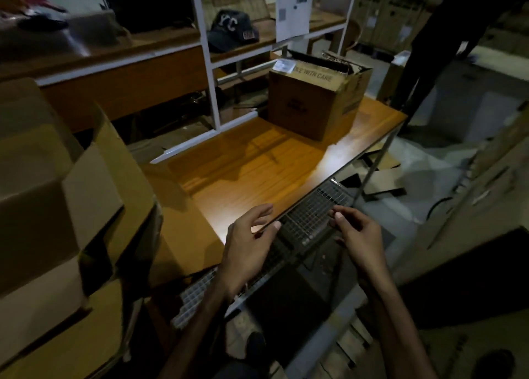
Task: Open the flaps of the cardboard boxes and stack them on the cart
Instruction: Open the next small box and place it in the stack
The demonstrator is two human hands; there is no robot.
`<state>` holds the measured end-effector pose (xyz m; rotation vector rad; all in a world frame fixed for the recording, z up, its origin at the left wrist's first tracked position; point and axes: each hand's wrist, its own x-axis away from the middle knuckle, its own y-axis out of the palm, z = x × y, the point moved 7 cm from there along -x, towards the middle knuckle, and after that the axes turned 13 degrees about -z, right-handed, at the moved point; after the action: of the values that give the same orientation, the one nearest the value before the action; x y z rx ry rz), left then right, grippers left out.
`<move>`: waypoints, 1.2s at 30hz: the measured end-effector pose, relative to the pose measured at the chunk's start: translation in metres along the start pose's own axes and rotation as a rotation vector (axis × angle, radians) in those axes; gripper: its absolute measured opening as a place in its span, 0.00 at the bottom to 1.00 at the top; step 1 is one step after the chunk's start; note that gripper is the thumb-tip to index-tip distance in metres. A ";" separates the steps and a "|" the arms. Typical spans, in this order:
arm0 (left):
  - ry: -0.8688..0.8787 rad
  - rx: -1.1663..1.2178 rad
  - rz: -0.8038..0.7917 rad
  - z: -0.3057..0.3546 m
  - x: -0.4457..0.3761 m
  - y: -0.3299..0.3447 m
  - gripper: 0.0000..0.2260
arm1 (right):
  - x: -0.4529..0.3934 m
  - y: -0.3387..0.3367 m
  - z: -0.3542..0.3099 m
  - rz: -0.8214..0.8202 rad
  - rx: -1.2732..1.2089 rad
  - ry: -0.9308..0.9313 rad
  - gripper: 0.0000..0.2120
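A brown cardboard box (312, 104) printed "handle with care" stands at the far end of the wooden table (257, 172), its top flaps partly raised. At the left, several cardboard boxes (57, 207) with flaps folded out are stacked on one another. My left hand (249, 241) hovers over the near edge of the table, fingers relaxed, holding nothing. Beside it, my right hand (357, 235) has loosely bent fingers above a wire mesh panel (312, 215), also holding nothing.
A white-framed shelf (206, 58) behind the table carries a dark cap (232, 31) and a paper sheet (294, 6). Flattened cardboard (380, 175) lies on the floor at the right. A person in dark clothes (446, 35) stands at the far right.
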<state>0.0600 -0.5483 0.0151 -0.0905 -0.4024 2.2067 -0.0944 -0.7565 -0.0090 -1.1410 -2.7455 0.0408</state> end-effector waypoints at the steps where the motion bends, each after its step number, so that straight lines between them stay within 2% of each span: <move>1: 0.009 0.009 0.012 0.001 -0.011 -0.004 0.20 | -0.010 0.001 -0.005 -0.001 0.003 0.004 0.07; 13: 0.018 0.079 0.142 -0.015 -0.100 -0.063 0.19 | -0.123 0.045 -0.044 -0.072 0.115 -0.058 0.09; 22: 0.046 0.041 0.247 -0.012 -0.175 -0.079 0.20 | -0.229 0.055 -0.070 -0.197 0.147 -0.156 0.08; 26: 0.101 0.004 0.268 -0.013 -0.241 -0.057 0.20 | -0.304 0.040 -0.072 -0.213 0.161 -0.246 0.09; 32: 0.176 0.014 0.304 -0.042 -0.386 0.008 0.19 | -0.432 -0.016 -0.051 -0.222 0.252 -0.418 0.12; 36: 0.152 0.021 0.243 -0.038 -0.466 0.067 0.20 | -0.508 -0.075 -0.054 -0.133 0.272 -0.427 0.14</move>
<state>0.3067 -0.9400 -0.0772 -0.3083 -0.2955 2.4220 0.2140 -1.1701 -0.0222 -0.9631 -3.0400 0.6931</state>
